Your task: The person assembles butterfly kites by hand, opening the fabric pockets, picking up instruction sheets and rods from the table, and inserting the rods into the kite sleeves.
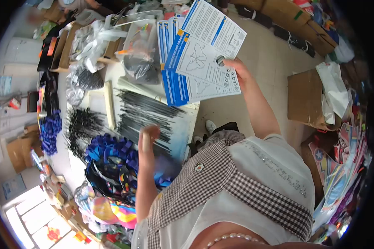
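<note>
My right hand (242, 71) is closed on printed sheets (199, 56), with the thumb over their right edge near a round hole. They have blue headings and butterfly line drawings. More blue-and-white sheets fan out behind them; whether all of these are in the hand is hidden. My left hand (148, 139) is raised, edge-on, over the table beside thin black rods (141, 116). A pale covering wraps one finger. Its other fingers are partly hidden, and a bluish blur shows beside the wrist. Below it on the table lie blue and purple ribbon bundles (108, 151).
A clear plastic bin (140, 37) and bagged black parts (141, 68) stand at the table's back. A pale strip (109, 105) lies beside the rods. Cardboard boxes (305, 97) stand on the floor at right, with colourful printed material (336, 162) nearby.
</note>
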Demonstrator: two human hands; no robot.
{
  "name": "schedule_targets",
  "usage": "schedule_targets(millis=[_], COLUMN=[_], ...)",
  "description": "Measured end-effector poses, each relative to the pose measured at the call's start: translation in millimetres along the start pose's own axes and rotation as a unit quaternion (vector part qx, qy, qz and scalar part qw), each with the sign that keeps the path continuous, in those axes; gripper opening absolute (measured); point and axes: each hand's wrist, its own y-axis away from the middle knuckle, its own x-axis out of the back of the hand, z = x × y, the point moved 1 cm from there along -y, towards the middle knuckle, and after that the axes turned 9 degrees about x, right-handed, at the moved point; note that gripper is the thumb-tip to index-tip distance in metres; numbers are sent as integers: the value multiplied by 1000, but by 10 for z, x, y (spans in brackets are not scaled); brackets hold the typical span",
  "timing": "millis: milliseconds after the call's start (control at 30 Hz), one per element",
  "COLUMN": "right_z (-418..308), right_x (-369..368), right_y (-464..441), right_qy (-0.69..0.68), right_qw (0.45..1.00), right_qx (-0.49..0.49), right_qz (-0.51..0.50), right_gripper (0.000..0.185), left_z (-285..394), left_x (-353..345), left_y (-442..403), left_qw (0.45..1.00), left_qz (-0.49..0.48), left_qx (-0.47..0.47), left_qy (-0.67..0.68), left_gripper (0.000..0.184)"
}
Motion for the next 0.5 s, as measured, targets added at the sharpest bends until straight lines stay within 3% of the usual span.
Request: schedule_targets(millis=[100,133,200,233,333,500], right_z=[153,196,299,361,519,671], right_x=[-513,-655,-876,-980,-1247,-1676], right_y=[332,428,601,674,880,1085], right_qy=[-3,-6,12,25,72,170], right_qw=[998,996,992,988,975,952], right_qx=[4,6,-23,-46,-86,-85], right_qz=[-61,-86,-121,-144,-191,-238], right_gripper=[56,57,60,62,66,73], left_z=[515,677,900,898,825,750], left_x=[-116,-128,-108,-61,114,339], left_y=[-238,-171,73,244,721,1310], left_qw=[993,993,977,977,997,991], left_qz=[-73,-63,-149,-135,-43,33], left_qx=[2,-5,-16,-22,-57,-129], left_qy=[90,100,152,162,-40,-3], left_gripper=[54,54,44,44,30,27])
